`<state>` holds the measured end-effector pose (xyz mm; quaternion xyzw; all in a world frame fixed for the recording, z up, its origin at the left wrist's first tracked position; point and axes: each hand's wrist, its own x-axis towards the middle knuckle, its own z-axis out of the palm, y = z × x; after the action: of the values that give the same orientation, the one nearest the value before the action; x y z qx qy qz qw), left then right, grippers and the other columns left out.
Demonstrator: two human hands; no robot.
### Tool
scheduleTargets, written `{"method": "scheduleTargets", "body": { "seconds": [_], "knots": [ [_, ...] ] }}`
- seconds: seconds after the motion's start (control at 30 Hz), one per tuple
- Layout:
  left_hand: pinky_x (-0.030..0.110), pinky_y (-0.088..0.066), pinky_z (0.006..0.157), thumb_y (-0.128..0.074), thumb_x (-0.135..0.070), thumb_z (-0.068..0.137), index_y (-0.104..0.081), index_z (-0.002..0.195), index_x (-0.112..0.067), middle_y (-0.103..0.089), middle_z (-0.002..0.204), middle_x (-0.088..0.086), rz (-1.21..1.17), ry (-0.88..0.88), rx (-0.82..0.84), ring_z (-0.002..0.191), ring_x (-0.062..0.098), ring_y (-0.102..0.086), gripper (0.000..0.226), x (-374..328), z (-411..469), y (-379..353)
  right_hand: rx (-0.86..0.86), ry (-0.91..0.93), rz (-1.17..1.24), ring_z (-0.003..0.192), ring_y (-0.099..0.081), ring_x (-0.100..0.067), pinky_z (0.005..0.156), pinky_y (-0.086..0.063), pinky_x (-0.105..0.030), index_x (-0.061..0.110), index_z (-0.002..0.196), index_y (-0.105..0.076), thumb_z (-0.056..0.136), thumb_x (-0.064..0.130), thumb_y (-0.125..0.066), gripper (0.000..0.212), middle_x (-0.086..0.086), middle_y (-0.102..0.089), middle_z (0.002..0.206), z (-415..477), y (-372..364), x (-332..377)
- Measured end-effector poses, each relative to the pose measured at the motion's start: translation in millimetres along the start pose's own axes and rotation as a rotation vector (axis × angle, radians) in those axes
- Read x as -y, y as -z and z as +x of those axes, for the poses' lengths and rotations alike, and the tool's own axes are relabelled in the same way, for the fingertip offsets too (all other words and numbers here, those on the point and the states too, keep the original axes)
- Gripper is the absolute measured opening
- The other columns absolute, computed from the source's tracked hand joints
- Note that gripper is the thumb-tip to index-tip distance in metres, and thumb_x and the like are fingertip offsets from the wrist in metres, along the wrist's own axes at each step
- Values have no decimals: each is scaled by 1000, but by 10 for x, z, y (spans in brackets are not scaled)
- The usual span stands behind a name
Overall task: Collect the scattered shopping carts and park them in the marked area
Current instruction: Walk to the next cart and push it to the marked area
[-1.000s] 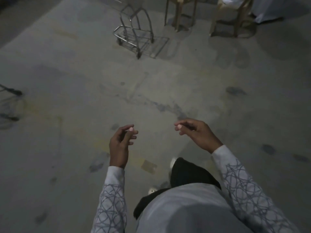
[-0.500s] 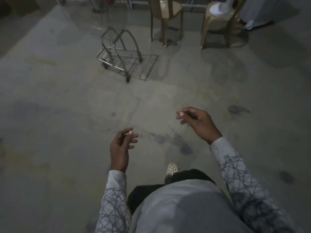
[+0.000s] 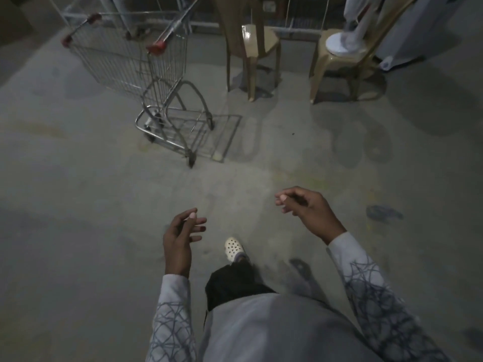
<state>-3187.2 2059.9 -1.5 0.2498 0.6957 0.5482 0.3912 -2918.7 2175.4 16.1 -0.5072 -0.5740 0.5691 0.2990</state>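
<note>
A wire shopping cart point(image 3: 136, 64) with red corner caps stands on the grey concrete floor at the upper left, its wheels and lower rack toward me. My left hand point(image 3: 181, 236) hangs in front of me at the lower centre, fingers loosely curled, holding nothing. My right hand point(image 3: 305, 207) is out to the right and a bit farther forward, also loosely curled and empty. Both hands are well short of the cart, with bare floor between.
Two tan plastic chairs stand beyond the cart: one point(image 3: 251, 45) at top centre, another point(image 3: 345, 58) to its right with a white round fan base on the seat. A metal railing point(image 3: 209, 22) runs along the back. My foot in a white clog point(image 3: 234, 249) is below the hands.
I have walked forward: the cart and chairs have come closer and lower in view, and the cart's basket now shows. Both hands stay empty and loosely curled.
</note>
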Motion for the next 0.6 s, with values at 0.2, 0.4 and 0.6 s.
{"method": "scheduleTargets", "body": {
  "seconds": [0.2,0.4,0.6],
  "knots": [
    [41,-49,72,-63,-23,94,-69,110,-10,-75,93,14,3,-19,118,81,31,-69,22,-776,1684,-484,-104,65,-20,82,-71,-25,76,-54,-28,26,97,-74,95,15,-65,15,0,-76,91,1502,8,629],
    [38,-50,70,-64,-42,83,-69,112,-12,-75,92,10,81,-57,306,80,26,-69,42,-1375,3022,-1136,-160,2,-31,84,-70,-24,88,-56,-45,27,101,-74,95,19,-65,14,3,-76,92,2594,204,911],
    [39,-48,70,-67,-54,71,-69,112,-13,-75,91,11,63,10,271,80,26,-69,57,-1475,4218,-1875,-158,-42,-45,84,-71,-18,89,-56,-46,24,101,-75,95,17,-66,13,3,-76,90,4089,541,857]
  ]
}}
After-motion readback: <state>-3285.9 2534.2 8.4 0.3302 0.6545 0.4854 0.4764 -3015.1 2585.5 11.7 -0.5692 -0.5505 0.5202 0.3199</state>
